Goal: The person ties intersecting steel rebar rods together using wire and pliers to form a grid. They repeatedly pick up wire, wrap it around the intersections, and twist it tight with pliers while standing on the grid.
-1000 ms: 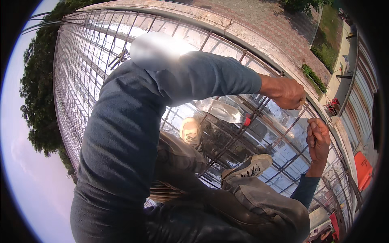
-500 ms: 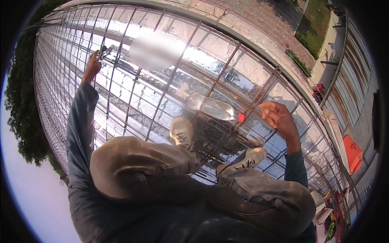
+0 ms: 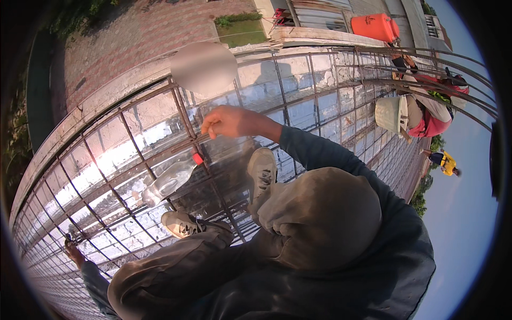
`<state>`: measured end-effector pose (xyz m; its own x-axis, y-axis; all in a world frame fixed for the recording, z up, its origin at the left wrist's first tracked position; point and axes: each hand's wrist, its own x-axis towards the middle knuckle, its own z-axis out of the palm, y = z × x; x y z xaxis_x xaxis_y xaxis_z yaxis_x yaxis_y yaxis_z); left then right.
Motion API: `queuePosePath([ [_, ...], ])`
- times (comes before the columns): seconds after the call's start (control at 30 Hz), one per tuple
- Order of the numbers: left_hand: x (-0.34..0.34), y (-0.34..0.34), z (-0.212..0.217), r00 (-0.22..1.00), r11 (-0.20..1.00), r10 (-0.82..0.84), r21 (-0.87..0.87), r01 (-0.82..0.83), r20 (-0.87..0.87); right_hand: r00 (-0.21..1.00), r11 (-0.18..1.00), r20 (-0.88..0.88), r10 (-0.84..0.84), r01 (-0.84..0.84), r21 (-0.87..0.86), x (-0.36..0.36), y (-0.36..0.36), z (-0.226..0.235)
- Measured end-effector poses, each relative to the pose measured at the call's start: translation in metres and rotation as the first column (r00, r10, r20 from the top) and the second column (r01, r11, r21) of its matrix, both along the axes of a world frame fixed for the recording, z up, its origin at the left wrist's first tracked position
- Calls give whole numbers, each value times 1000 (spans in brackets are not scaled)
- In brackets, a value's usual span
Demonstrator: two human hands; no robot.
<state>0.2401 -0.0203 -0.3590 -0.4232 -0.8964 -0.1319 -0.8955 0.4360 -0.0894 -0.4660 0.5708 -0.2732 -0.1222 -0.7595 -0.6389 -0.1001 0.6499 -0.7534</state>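
My left hand reaches far out at the left, closed round a dark pliers-like tool close to the steel bar mesh. My right hand hovers by a crossing of the bars, fingers curled together; whatever may be between them is too small to see. Just below that hand lies a clear plastic bottle with a red cap, amid the bars. My two shoes rest on the mesh, one either side of a bar, with my knees bent up.
A raised ledge runs along the mesh, with paving far below. Long loose bars stick out at right, near a pale bucket and a crouching person. An orange drum stands beyond. Another person wears yellow.
My view has swung to the right, bringing the bucket and other people in. The tool stays in my left hand. My right hand is still beside the capped end of the bottle.
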Motion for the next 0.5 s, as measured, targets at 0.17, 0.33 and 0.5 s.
queuePosePath([
  [0.17, 3, 10, 3, 999, 999, -48, -24, 48, 13, 997, 996, 64, -53, 58, -70, -4, 13, -9],
  [0.33, -4, 10, 7, 988, 987, -151, -43, 152, 34, 979, 993, 164, -120, 116, 35, -4, -2, -12],
  [0.5, -19, 22, 18, 992, 990, -127, -64, 128, 11, 943, 977, 259, -208, 213, 9, -4, -7, 2],
])
